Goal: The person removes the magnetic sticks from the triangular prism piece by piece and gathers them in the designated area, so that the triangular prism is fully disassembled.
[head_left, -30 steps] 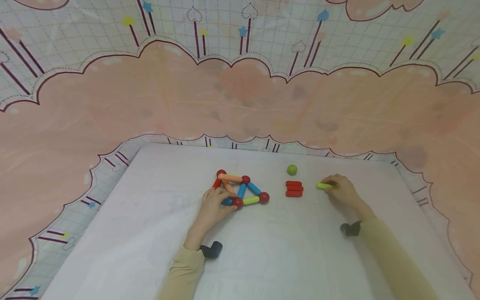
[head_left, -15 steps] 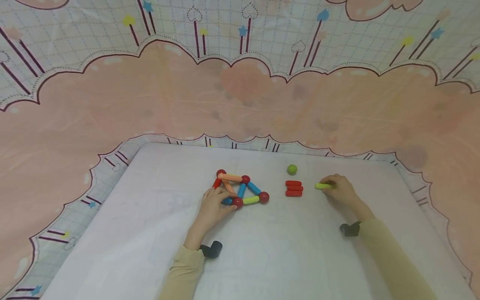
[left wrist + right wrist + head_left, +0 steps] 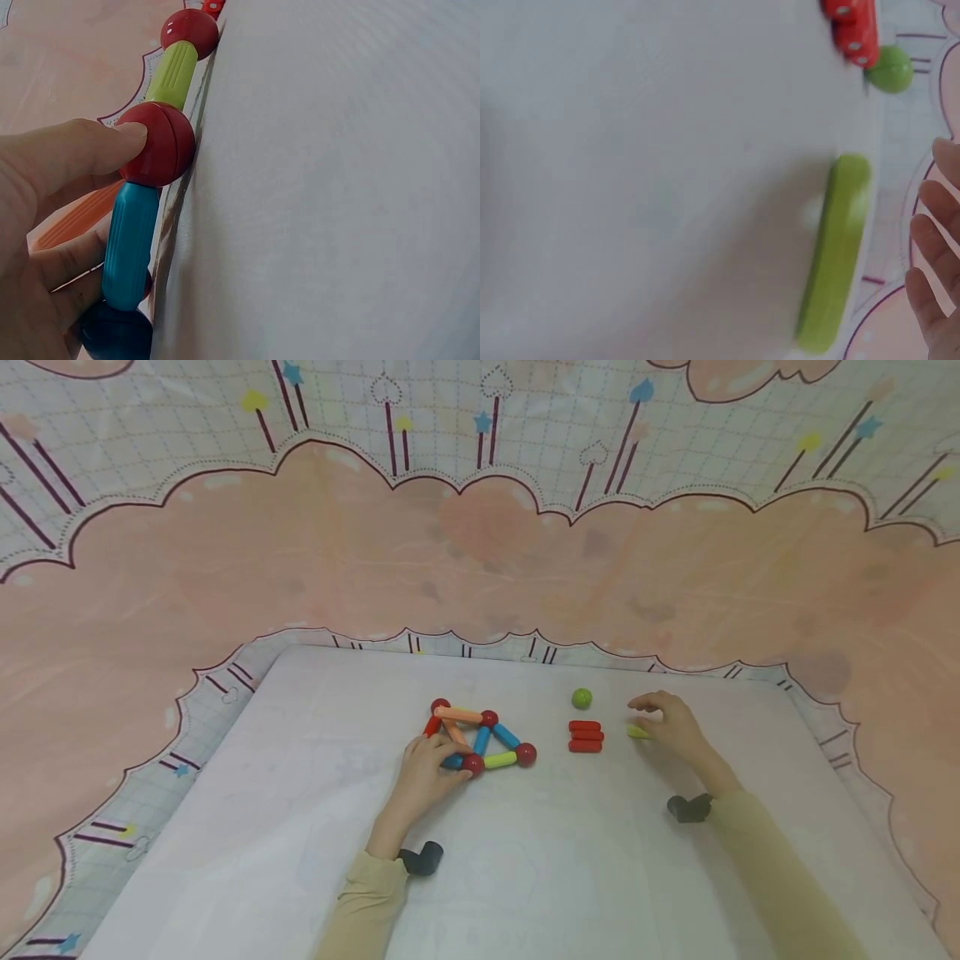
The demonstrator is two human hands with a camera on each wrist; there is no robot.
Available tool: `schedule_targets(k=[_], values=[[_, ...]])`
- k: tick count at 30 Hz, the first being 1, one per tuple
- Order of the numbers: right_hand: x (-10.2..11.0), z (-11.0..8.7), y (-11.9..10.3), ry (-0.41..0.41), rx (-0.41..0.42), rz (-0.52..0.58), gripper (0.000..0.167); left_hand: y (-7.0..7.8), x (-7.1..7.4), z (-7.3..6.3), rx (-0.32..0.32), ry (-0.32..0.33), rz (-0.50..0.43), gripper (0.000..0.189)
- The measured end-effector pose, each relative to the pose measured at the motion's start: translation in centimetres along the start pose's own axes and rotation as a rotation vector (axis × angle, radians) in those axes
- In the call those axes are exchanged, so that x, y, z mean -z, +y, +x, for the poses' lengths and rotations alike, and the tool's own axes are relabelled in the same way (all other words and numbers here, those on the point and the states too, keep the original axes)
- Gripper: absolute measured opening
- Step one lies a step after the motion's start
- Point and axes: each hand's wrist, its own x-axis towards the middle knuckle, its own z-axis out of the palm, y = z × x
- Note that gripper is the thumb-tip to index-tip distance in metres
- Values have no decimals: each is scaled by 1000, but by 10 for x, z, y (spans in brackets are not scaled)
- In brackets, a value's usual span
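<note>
A toy frame of coloured rods and balls lies on the table, with a red ball [image 3: 527,754] at its right corner. My left hand [image 3: 422,775] grips its near left side; in the left wrist view the thumb presses a red ball [image 3: 159,144] between a lime rod [image 3: 174,75] and a blue rod [image 3: 132,246], with fingers behind the blue rod. Part of the frame is hidden under this hand. My right hand [image 3: 671,728] hovers with parted fingers over a loose lime rod [image 3: 834,255], which lies on the table apart from the fingers.
Three red rods [image 3: 586,737] lie stacked side by side between the frame and my right hand. Behind them sits a green ball [image 3: 581,698]. The white table [image 3: 540,868] meets a patterned cloth [image 3: 480,568] at its back edge.
My right hand has let go of the lime rod and risen slightly, its fingers spreading. The rod stays on the table. My left hand keeps its grip on the frame.
</note>
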Motion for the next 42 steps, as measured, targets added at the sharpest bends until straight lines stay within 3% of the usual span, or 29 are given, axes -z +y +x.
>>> schedule_targets(k=[9,17,28,34,42], values=[[-16,15,-36,10,35,74,28,1,1,0,3,-6,-5,31],[-39,25,-76,-37,34,168,30,0,1,0,2,0,-9,31],[-74,40,-119,-40,169,223,29,1,3,0,-5,-8,-8,31],[-96,49,-142,-80,193,243,30,-1,3,-1,-2,5,7,31],[-124,55,-162,-155,169,274,32,-1,2,0,-46,18,-1,30]])
